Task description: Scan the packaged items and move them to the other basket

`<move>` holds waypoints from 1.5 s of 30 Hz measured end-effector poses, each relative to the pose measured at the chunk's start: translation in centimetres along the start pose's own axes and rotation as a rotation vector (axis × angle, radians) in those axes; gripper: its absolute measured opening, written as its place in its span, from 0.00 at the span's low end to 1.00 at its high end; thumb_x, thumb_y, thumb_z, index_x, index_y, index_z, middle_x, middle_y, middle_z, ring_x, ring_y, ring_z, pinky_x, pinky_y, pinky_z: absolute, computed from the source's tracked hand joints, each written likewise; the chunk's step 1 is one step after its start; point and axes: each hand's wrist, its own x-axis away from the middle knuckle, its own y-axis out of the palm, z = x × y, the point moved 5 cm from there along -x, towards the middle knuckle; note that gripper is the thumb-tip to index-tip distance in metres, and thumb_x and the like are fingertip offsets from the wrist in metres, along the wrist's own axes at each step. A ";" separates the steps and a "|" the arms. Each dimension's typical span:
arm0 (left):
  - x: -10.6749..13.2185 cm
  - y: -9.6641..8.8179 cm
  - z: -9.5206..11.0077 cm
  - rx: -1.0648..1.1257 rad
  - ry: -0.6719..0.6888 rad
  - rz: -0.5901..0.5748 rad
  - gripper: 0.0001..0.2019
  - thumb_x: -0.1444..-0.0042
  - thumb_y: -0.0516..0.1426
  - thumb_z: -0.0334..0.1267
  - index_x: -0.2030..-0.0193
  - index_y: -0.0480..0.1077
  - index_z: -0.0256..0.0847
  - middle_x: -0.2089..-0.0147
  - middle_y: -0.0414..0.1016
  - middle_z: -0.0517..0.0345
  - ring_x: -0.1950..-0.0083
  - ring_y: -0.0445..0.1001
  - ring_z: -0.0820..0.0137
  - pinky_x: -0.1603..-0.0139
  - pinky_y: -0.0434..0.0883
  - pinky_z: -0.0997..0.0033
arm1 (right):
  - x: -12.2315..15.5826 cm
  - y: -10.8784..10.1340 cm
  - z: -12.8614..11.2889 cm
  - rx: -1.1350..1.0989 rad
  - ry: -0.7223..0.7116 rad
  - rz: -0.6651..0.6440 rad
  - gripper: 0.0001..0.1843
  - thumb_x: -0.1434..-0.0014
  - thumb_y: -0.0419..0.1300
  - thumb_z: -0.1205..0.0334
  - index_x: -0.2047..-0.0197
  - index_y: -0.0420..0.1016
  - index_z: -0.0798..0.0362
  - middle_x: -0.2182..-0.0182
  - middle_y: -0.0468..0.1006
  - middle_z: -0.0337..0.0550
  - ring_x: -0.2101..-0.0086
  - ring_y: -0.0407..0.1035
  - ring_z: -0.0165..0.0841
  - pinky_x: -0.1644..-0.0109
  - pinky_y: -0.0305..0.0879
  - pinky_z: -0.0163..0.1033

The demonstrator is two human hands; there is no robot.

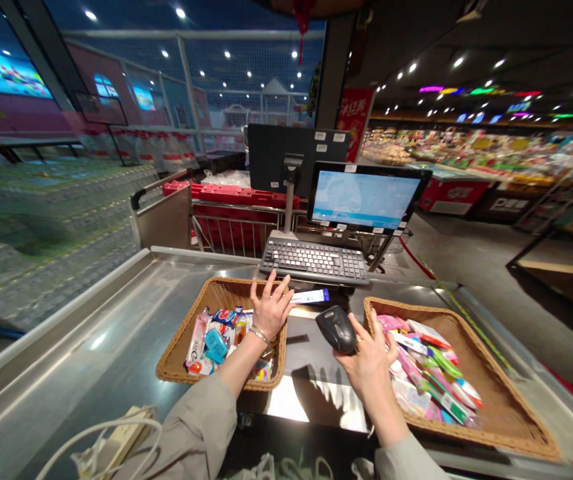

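One raised edge, far left: the metal rim [56,320] slants from the left side up toward the upper middle; between it and the baskets runs a broad strip of metal surface [111,327], room for your left arm to swing.
Power strip, lower left: the strip [129,430] and its pale cables lie beside your left sleeve, so they crowd that elbow.
Left basket, left of centre: the wicker rim [170,353] surrounds small packaged goods [216,343], partly under your left forearm.
Left hand, centre: your left hand [270,312] is palm down over the basket's right side, fingers spread; whether it pinches the packet, you cannot tell from this view.
Blue-and-white packet, centre: the packet [311,296] lies just right of your left fingertips, long axis nearly left to right; your left hand is the nearer.
Black scanner, right of centre: the scanner [337,329] sits below and right of the packet, apparently gripped by your right hand [373,357].
Keyboard, above centre: the keyboard [316,259] bounds the gap between baskets at its top.
Right basket, right: the larger basket [506,393] holds a colourful heap; its left rim stands close beside your right fingers.
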 end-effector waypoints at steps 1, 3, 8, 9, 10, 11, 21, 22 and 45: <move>0.0 0.1 0.0 0.003 -0.001 -0.001 0.12 0.37 0.57 0.47 0.50 0.75 0.52 0.34 0.68 0.54 0.27 0.54 0.50 0.29 0.31 0.32 | 0.0 0.0 0.0 -0.004 -0.002 -0.004 0.11 0.48 0.59 0.60 0.63 0.80 0.47 0.46 0.77 0.44 0.34 0.49 0.52 0.38 0.41 0.64; 0.0 0.2 -0.1 0.011 -0.002 -0.002 0.12 0.37 0.56 0.47 0.50 0.76 0.51 0.34 0.68 0.54 0.27 0.54 0.50 0.30 0.32 0.31 | 0.0 0.0 -0.1 -0.009 -0.007 -0.011 0.11 0.48 0.59 0.60 0.63 0.80 0.47 0.46 0.77 0.44 0.34 0.49 0.52 0.38 0.41 0.64; -0.2 0.5 0.0 0.020 -0.008 -0.010 0.12 0.37 0.56 0.46 0.50 0.75 0.52 0.33 0.67 0.55 0.26 0.53 0.51 0.30 0.32 0.31 | 0.2 -0.2 -0.2 -0.021 -0.012 -0.038 0.10 0.49 0.59 0.60 0.65 0.80 0.47 0.45 0.76 0.42 0.34 0.49 0.52 0.38 0.40 0.64; -0.3 0.5 0.1 0.018 -0.006 -0.006 0.12 0.37 0.56 0.46 0.50 0.75 0.52 0.33 0.67 0.55 0.27 0.53 0.51 0.30 0.32 0.32 | 0.2 -0.2 -0.1 -0.023 -0.013 -0.041 0.09 0.49 0.59 0.60 0.65 0.80 0.46 0.45 0.76 0.42 0.34 0.49 0.52 0.37 0.40 0.64; -0.3 0.5 0.1 0.014 -0.003 0.000 0.12 0.37 0.56 0.46 0.50 0.75 0.52 0.33 0.67 0.55 0.27 0.53 0.50 0.30 0.32 0.32 | 0.2 -0.3 -0.1 -0.021 -0.014 -0.040 0.09 0.49 0.59 0.60 0.65 0.80 0.46 0.45 0.76 0.41 0.34 0.49 0.52 0.37 0.40 0.64; -0.4 0.5 0.2 0.009 0.001 0.007 0.12 0.37 0.56 0.47 0.50 0.76 0.52 0.33 0.67 0.54 0.27 0.54 0.50 0.30 0.32 0.32 | 0.2 -0.3 0.0 -0.015 -0.015 -0.037 0.09 0.49 0.60 0.60 0.66 0.80 0.46 0.45 0.76 0.41 0.34 0.48 0.52 0.37 0.40 0.64; -1.0 0.6 1.0 0.019 0.035 0.074 0.12 0.39 0.59 0.48 0.52 0.76 0.51 0.36 0.71 0.54 0.29 0.58 0.51 0.30 0.35 0.34 | 0.3 -0.8 2.0 0.100 0.078 0.134 0.11 0.46 0.56 0.56 0.65 0.80 0.48 0.45 0.76 0.45 0.36 0.53 0.51 0.37 0.41 0.63; -1.1 0.6 1.2 0.021 0.042 0.083 0.12 0.40 0.59 0.48 0.52 0.76 0.51 0.36 0.71 0.54 0.29 0.58 0.51 0.29 0.35 0.34 | 0.3 -0.9 2.3 0.108 0.097 0.143 0.12 0.46 0.56 0.55 0.66 0.80 0.48 0.45 0.76 0.46 0.36 0.53 0.51 0.37 0.41 0.63; -4.1 2.5 9.0 0.158 0.262 0.109 0.12 0.39 0.59 0.48 0.52 0.75 0.51 0.36 0.71 0.55 0.28 0.57 0.53 0.29 0.36 0.35 | 3.2 -4.6 8.6 0.197 0.352 0.289 0.22 0.41 0.51 0.46 0.56 0.78 0.50 0.47 0.77 0.50 0.35 0.51 0.49 0.38 0.41 0.60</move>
